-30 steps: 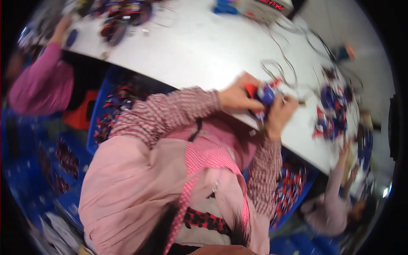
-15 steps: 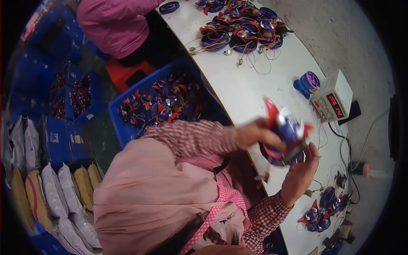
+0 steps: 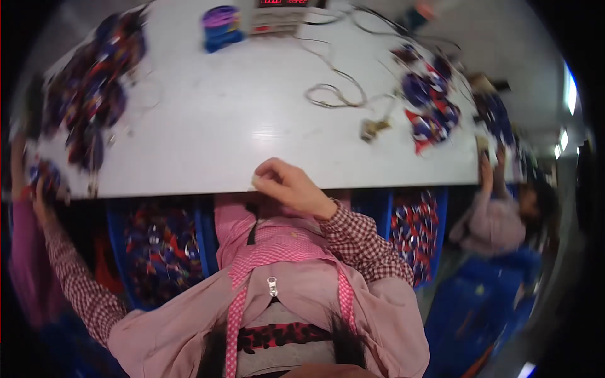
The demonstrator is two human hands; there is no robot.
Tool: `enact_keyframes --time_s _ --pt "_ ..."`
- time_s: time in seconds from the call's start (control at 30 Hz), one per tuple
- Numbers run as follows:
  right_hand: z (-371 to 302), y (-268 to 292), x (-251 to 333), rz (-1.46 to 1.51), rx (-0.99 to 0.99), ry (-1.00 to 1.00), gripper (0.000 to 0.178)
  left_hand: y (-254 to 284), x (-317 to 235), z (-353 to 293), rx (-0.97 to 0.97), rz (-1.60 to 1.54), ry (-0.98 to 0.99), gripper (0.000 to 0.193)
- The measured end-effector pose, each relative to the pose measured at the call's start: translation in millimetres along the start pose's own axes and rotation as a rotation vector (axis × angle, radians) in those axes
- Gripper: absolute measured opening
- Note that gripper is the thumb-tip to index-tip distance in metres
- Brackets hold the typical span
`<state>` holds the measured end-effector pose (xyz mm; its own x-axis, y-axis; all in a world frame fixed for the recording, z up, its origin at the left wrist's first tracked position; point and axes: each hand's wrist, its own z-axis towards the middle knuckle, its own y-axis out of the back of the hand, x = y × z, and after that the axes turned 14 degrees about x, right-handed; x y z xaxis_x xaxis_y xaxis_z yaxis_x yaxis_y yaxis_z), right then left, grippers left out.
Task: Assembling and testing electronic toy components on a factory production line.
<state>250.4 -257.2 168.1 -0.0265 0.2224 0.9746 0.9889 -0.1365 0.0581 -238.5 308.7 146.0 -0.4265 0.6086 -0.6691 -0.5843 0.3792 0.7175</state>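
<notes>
Looking to the far left of the table (image 3: 208, 151), we find a purple-and-red piece (image 3: 47, 173) at the fingertips of our left hand (image 3: 43, 198), near the table's corner. Blur and its small size keep us from telling which way it points or how its long axis lies. Our left fingers reach up against it; we cannot tell how tightly they are closed, or whether they bear its weight. Our right hand (image 3: 293, 188) is loosely curled, half open, just over the near edge, fingers toward the left, and we see nothing in it.

Similar pieces make a long pile (image 3: 94, 88) on the left, glossy, rounded and dark, its length slanting from upper right to lower left. On the right a smaller cluster (image 3: 432, 94) shows pointed red tips, one aimed toward the near edge. Nearby we see a thin looped cable (image 3: 337, 94) and a small yellowish metal-looking part (image 3: 374, 130).

The tabletop is smooth, white and slightly shiny, with a wide stretch between the left pile and the cable, directly ahead of our right hand. Its near edge crosses above two blue tubs, one on the left (image 3: 116, 252) and one on the right (image 3: 439, 236), both heaped with pieces.
</notes>
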Motion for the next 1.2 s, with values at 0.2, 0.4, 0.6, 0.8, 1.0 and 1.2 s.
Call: enact_keyframes --time_s 0.2,0.4,0.6,0.8,1.0,1.2 --pt "-54 7 11 -0.071 -0.213 -0.025 0.022 -41 -64 69 -0.065 0.083 0.515 0.065" --pt "-117 66 14 0.042 -0.843 0.029 0.017 -36 -64 56 -0.171 0.2 0.573 0.071" --pt "-202 247 -39 -0.071 -1.456 0.005 0.039 -32 -52 39 -0.346 0.343 0.643 0.079" --pt "-223 356 -64 -0.238 -1.434 -0.52 0.043 -31 -79 36 -0.467 0.601 0.491 0.059" --pt "-232 372 -88 0.06 -1.291 -0.296 0.038 -228 -424 65 0.092 -0.107 -0.202 0.032" --pt "-245 314 -78 0.222 -1.186 -0.231 0.027 -435 -661 47 0.888 -0.034 -1.017 0.054"
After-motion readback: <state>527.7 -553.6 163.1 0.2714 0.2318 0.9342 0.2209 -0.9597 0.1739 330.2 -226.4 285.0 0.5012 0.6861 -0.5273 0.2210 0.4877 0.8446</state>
